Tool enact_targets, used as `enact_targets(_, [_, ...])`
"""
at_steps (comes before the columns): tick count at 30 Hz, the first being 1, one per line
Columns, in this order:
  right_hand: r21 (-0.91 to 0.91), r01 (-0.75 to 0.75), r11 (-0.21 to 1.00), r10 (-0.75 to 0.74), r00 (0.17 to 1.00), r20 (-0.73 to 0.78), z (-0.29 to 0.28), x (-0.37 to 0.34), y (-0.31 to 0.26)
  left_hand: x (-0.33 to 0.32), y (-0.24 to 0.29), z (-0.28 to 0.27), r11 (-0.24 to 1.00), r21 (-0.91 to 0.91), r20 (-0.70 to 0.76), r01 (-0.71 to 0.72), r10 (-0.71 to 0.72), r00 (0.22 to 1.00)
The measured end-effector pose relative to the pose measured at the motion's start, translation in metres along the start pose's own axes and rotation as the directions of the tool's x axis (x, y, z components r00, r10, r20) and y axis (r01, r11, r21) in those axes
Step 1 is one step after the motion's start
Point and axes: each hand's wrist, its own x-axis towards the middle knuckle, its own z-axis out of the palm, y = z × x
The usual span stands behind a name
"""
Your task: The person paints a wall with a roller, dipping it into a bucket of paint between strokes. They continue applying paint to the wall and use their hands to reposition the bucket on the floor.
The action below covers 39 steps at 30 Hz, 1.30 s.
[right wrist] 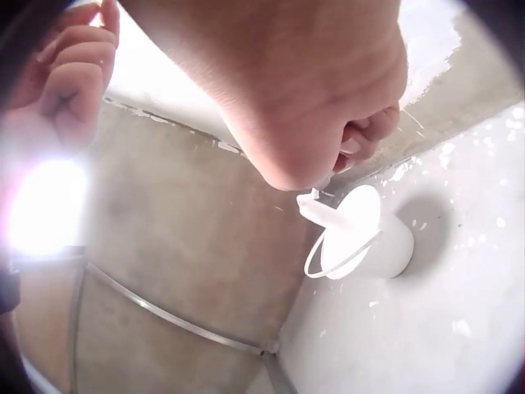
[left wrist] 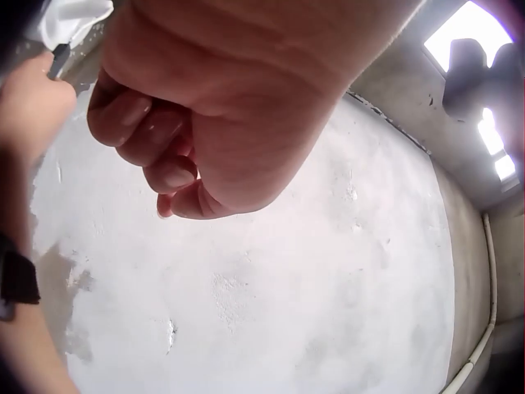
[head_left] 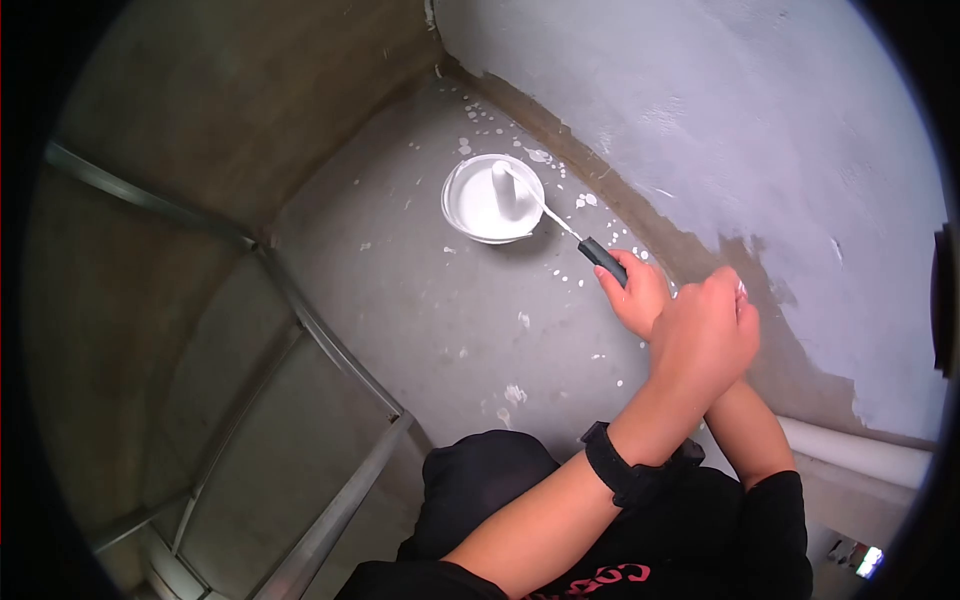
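My right hand (head_left: 640,298) grips the dark handle of a small paint roller (head_left: 600,258). Its thin frame slopes down to the left, and the paint-coated roller head (head_left: 504,188) is at the white paint inside a round white bucket (head_left: 458,222). In the right wrist view, the bucket (right wrist: 394,246) stands on the floor beyond the curled right hand (right wrist: 320,107). My left hand (head_left: 706,325) crosses above the right forearm, in front of the wall. Its fingers curl into the palm in the left wrist view, with nothing visible held in the left hand (left wrist: 221,123).
A partly white-coated wall (head_left: 720,120) rises on the right, with a bare brown strip along its foot. White paint drops dot the grey floor (head_left: 400,250). Metal rails (head_left: 330,345) run along the left, and a white pipe (head_left: 860,455) lies at lower right.
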Motion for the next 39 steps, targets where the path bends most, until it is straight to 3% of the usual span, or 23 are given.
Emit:
enact_targets(1, [-0.027,0.041,0.999,-0.042,0.997,-0.067,0.002,-0.004,0.003,0.000,0.002,-0.001,1.000,0.000,0.013,-0.002,0.002,1.000])
enact_targets(5, [-0.029,-0.026,0.999,0.023,0.995,-0.096,-0.012,-0.019,0.003,-0.002,0.009,-0.005,0.992,-0.129,0.021,0.005,-0.002,1.000])
enact_targets(6, [0.290,0.036,0.956,0.000,0.992,-0.123,-0.012,-0.021,0.009,-0.003,0.010,-0.005,0.988,-0.154,0.031,0.025,-0.020,0.999])
enact_targets(7, [0.575,0.105,0.811,-0.015,0.987,-0.160,-0.011,-0.023,0.013,-0.004,0.010,-0.007,0.988,-0.155,0.037,0.023,-0.017,0.999])
enact_targets(8, [0.575,0.104,0.811,-0.010,0.986,-0.164,-0.010,-0.023,0.016,-0.005,0.010,-0.008,0.989,-0.142,0.067,0.034,-0.025,0.997])
enact_targets(10, [0.162,0.044,0.986,-0.010,0.978,-0.209,-0.012,-0.022,0.010,-0.006,0.010,-0.007,0.991,-0.124,0.100,0.046,-0.033,0.994])
enact_targets(11, [0.164,0.042,0.986,-0.007,0.978,-0.208,-0.013,-0.020,0.008,-0.008,0.010,-0.004,0.993,-0.112,0.086,0.025,-0.015,0.996])
enact_targets(13, [0.055,-0.110,0.992,0.116,0.988,-0.104,-0.017,-0.018,0.004,-0.008,0.012,-0.004,0.995,-0.099,0.068,0.010,-0.003,0.998])
enact_targets(15, [0.046,-0.131,0.990,0.134,0.989,-0.067,-0.025,-0.018,-0.006,-0.003,0.014,-0.006,0.982,-0.155,0.140,0.111,-0.089,0.986])
enact_targets(16, [0.038,-0.153,0.987,0.155,0.987,-0.038,-0.027,-0.016,-0.010,-0.003,0.012,-0.005,0.982,-0.154,0.131,0.109,-0.089,0.987])
enact_targets(18, [0.076,-0.129,0.989,0.133,0.989,-0.061,-0.018,-0.010,-0.003,-0.004,0.009,0.001,0.999,0.009,0.035,-0.051,0.051,0.998])
enact_targets(21, [0.123,-0.123,0.985,0.132,0.989,-0.065,-0.011,-0.003,0.004,0.000,0.006,0.005,0.999,0.007,0.122,0.046,-0.047,0.991])
enact_targets(24, [0.171,-0.112,0.979,0.126,0.989,-0.078,-0.005,0.003,0.007,0.004,0.001,0.006,0.998,0.045,0.172,0.049,-0.056,0.983])
enact_targets(27, [0.218,-0.081,0.973,0.110,0.986,-0.125,0.008,0.009,0.015,0.006,-0.006,0.008,0.997,0.059,0.085,-0.044,0.039,0.996])
enact_targets(28, [0.219,-0.077,0.973,0.110,0.983,-0.145,0.005,0.010,0.019,0.008,-0.004,0.009,0.997,0.041,0.117,-0.058,0.053,0.992])
enact_targets(31, [0.057,-0.135,0.989,0.143,0.974,-0.173,0.000,0.004,0.016,0.015,-0.003,0.007,0.999,0.041,0.118,0.029,-0.034,0.992])
enact_targets(35, [0.146,-0.080,0.986,0.095,0.990,-0.104,0.001,0.001,0.026,0.019,-0.005,0.001,0.999,0.026,0.162,0.043,-0.046,0.986])
enact_targets(36, [0.622,0.012,0.783,0.026,0.998,-0.053,0.006,0.000,0.036,0.021,-0.007,0.002,0.998,0.070,0.126,-0.003,-0.006,0.992])
enact_targets(37, [0.930,0.064,0.362,-0.059,0.997,-0.045,0.013,-0.002,0.047,0.023,-0.011,0.003,0.992,0.113,0.094,-0.049,0.039,0.995])
enact_targets(38, [0.934,0.139,0.329,-0.020,0.990,-0.140,0.030,-0.002,0.056,0.025,-0.015,0.008,0.993,0.100,0.111,-0.068,0.057,0.992])
enact_targets(39, [0.926,0.220,0.306,0.028,0.971,-0.239,0.048,-0.003,0.055,0.024,-0.021,0.012,0.976,0.207,0.051,-0.066,0.057,0.997])
